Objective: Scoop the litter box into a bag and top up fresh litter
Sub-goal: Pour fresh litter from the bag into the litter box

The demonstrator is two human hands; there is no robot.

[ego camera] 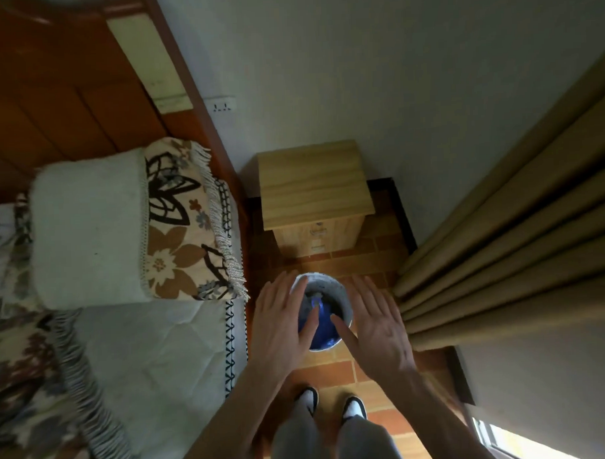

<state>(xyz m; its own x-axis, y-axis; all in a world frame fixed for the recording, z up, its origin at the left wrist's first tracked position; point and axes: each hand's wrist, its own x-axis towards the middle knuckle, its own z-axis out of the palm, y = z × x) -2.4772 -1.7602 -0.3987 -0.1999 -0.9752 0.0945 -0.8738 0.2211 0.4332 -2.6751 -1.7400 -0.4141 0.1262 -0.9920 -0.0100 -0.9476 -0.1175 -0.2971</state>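
A round white bucket stands on the brick-pattern floor below me, with grey litter and something blue inside it. My left hand hovers over its left rim, fingers straight and spread. Over the right rim, my right hand is held the same way, palm down. Neither hand holds anything. Whether the hands touch the bucket I cannot tell.
A wooden bedside cabinet stands against the wall just beyond the bucket. A bed with a white pillow and floral blanket fills the left. Tan curtains hang at the right. My feet stand on the narrow floor strip.
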